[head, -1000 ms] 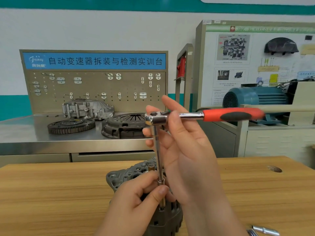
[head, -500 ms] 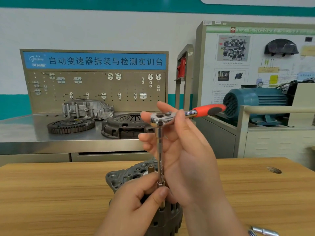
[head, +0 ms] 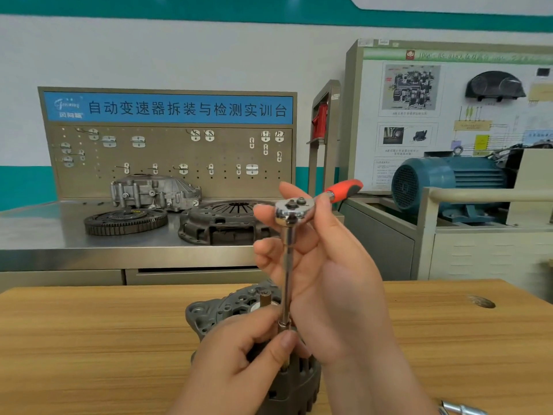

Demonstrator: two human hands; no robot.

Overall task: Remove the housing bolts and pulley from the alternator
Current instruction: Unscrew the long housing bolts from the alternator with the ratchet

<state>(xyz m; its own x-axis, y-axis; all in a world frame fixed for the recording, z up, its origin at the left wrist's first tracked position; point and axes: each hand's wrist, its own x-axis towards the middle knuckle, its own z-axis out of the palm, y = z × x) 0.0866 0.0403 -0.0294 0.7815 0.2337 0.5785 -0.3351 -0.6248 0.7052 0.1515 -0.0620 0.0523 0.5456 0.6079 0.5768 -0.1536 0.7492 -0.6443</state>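
Bolt removal in progress on alternator (head: 209, 316), upright on table (head: 89, 339): left hand (head: 239, 366) pinches extension (head: 288, 265) base, right hand (head: 329, 283) grips ratchet (head: 291, 209) head; next move probably requires swinging handle (head: 344, 188) with extension kept vertical.

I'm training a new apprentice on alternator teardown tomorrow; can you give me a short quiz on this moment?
1. True or false: the ratchet has a blue grip.
2. What does the left hand pinch? A) the lower end of the extension bar; B) the flywheel; C) a loose bolt.
3. Fill in: the alternator stands on a ____ table.

Key: 1 false, the grip is red; 2 A; 3 wooden.
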